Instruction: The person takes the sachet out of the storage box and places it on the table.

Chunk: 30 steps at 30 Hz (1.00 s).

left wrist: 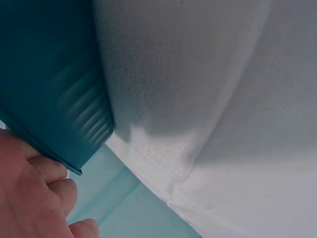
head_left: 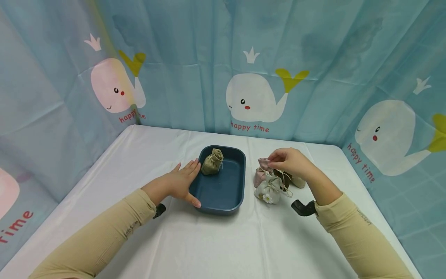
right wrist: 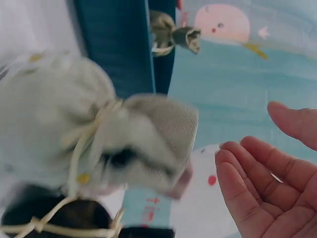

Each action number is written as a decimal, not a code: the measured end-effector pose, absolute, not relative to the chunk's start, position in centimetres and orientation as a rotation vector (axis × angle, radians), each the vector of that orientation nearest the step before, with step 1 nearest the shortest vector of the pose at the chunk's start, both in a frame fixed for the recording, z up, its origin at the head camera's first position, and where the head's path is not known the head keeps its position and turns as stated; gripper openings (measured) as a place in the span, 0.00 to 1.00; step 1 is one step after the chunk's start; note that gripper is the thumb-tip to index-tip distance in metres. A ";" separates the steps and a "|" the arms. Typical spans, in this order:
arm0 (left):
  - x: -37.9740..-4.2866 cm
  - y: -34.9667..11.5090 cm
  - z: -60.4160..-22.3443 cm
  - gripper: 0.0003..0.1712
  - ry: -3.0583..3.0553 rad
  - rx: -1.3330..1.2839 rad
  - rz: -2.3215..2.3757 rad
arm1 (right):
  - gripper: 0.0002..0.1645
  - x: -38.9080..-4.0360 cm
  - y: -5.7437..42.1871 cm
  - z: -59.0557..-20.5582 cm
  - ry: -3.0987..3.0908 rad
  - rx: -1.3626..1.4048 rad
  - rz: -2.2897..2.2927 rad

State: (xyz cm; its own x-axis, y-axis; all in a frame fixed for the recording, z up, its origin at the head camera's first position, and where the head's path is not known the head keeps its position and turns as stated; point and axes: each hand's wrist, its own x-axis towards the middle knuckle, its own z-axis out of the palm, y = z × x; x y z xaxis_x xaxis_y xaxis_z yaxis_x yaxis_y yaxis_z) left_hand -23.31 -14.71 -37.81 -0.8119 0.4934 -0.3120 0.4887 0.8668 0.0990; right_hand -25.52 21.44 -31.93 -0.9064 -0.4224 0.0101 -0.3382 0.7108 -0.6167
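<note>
My left hand (head_left: 179, 182) rests with spread, straight fingers on the left rim of a dark blue rectangular tray (head_left: 226, 193); the left wrist view shows the tray's outer wall (left wrist: 54, 64) beside the fingers. Inside the tray, toward the far left, sits an olive drawstring pouch (head_left: 210, 164). Over a cluster of small pouches to the right is my right hand (head_left: 294, 161), its fingertips near the neck of a pink pouch (head_left: 260, 177). In the right wrist view, thumb and fingers stand apart with nothing between them. Nearest me is a pale grey-green pouch (head_left: 269, 188) with a white flower.
Behind the pale pouch lie a dark brown pouch (head_left: 285, 179) and a beige pouch (head_left: 298, 182), partly hidden by the right hand and other pouches. A white cloth (head_left: 216, 244) covers the table. Blue curtains (head_left: 181, 93) with whale prints hang around its sides and back.
</note>
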 end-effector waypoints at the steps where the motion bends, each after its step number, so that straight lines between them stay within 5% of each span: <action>1: -23.3 -14.7 -37.8 0.78 2.711 0.732 0.014 | 0.15 -25.7 21.0 -31.9 2.776 -0.622 -0.960; 30: -23.5 -14.8 -38.2 0.80 2.726 0.727 0.006 | 0.19 -29.8 10.4 -33.4 2.800 -0.585 -0.903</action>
State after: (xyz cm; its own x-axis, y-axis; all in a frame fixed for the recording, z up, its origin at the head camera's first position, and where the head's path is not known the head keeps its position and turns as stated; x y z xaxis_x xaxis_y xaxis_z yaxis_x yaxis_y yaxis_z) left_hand -23.47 -14.84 -38.21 -0.8194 0.4862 -0.3035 0.4850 0.8704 0.0850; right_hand -29.78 10.40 -33.42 -0.9142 -0.4049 -0.0153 -0.3197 0.7440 -0.5868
